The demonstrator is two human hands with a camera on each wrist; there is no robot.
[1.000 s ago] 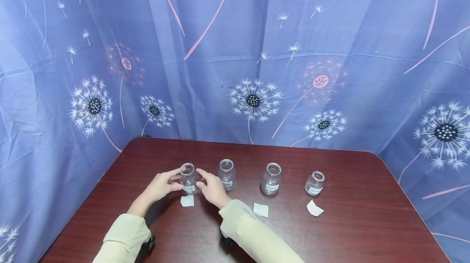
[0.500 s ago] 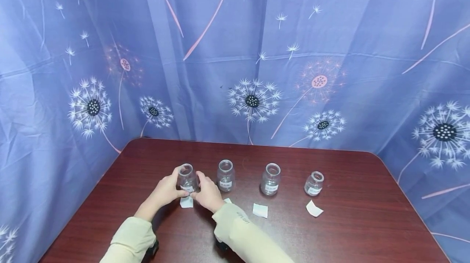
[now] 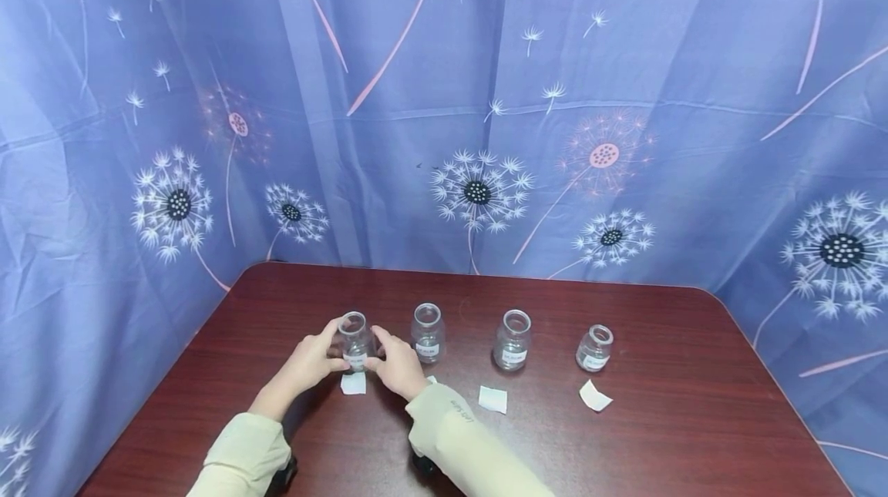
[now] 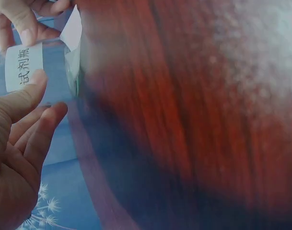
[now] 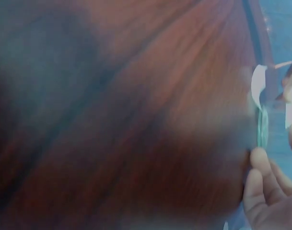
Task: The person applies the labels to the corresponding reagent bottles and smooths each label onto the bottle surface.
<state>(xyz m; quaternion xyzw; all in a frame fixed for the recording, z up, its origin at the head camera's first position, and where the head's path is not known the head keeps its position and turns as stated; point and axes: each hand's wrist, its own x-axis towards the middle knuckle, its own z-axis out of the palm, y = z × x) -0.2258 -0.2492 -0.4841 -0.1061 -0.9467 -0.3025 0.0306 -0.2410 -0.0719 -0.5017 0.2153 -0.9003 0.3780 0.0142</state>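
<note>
A clear glass jar (image 3: 355,342) with a white label stands upright at the left end of a row, with a hand on either side of it. My left hand (image 3: 309,362) holds its left side; in the left wrist view the left thumb (image 4: 38,81) lies on the printed label (image 4: 25,64). From the other side my right hand (image 3: 398,364) grips the same jar, thumb toward the front. The jar's greenish base (image 5: 263,127) shows edge-on in the right wrist view. Just in front of the jar lies a white paper slip (image 3: 353,384).
Along the dark red wooden table (image 3: 666,443) stand a second labelled jar (image 3: 427,331), a third (image 3: 512,339) and a smaller one (image 3: 594,348). Paper slips (image 3: 492,399) lie before them, one mostly behind the right sleeve (image 3: 458,435). A blue dandelion-print curtain (image 3: 388,173) surrounds the table.
Both hands have closed in on the left jar, thumbs moving to its front near the label. The right arm shifted slightly left, uncovering the second jar's side. The other jars stay put.
</note>
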